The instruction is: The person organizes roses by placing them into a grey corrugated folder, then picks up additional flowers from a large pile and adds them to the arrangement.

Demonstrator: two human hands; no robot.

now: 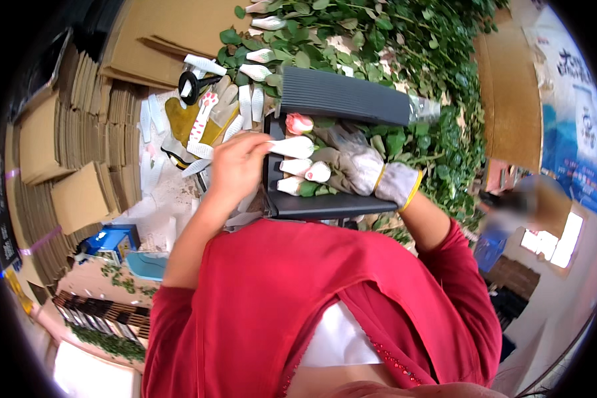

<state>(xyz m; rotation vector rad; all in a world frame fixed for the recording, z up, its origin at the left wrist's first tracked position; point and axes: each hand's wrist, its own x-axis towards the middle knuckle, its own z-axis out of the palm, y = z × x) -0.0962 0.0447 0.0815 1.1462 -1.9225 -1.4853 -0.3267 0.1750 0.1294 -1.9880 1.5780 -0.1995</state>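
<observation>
My bare left hand (239, 159) pinches the narrow end of a white mesh flower sleeve (293, 148), which points right over a rose head that it hides. My right hand (365, 171), in a grey-white glove with a yellow cuff edge, is closed around the rose stems, mostly hidden by glove and leaves. A bare pink rose (298, 123) lies just above the held sleeve. Below it are other sleeved roses (296, 166), one with a pink tip showing (318, 172). They all rest over a black tray (323, 208), beneath a dark ribbed panel (346, 94).
Leafy rose stems (403, 35) cover the table's far and right side. At left lie loose mesh sleeves (245, 107), a yellow-and-grey glove (181, 119), a paw-patterned strip (203, 117) and a black ring-shaped tool (191, 87). Stacked flat cardboard (74, 134) stands farther left.
</observation>
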